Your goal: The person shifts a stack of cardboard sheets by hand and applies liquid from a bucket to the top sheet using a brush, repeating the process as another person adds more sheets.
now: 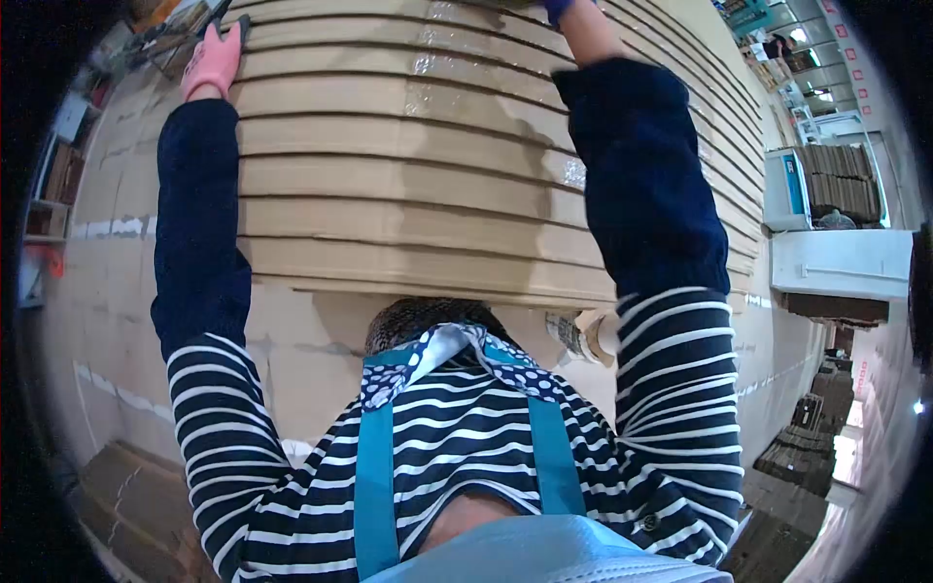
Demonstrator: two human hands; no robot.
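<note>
A fanned row of overlapping flat cardboard sheets (pixel 389 185) fills the upper middle, with clear shiny tape over parts of it. At its upper left edge rests my left hand (pixel 212 60), in a pink glove with dark fingertips; the thumb and a finger are spread apart. My right hand (pixel 556 10) reaches the top edge of the view over the sheets. Only a bit of its blue-purple glove and the bare wrist show; its fingers are out of view. Dark sleeve covers lie over both forearms.
A roll-like object (pixel 598 335) lies below the sheets' near edge. At the right stand a white cabinet (pixel 836 262) and a stack of brown cardboard (pixel 841 183). A person (pixel 777 47) is in the far upper right. More flat cardboard (pixel 136 496) lies at the lower left.
</note>
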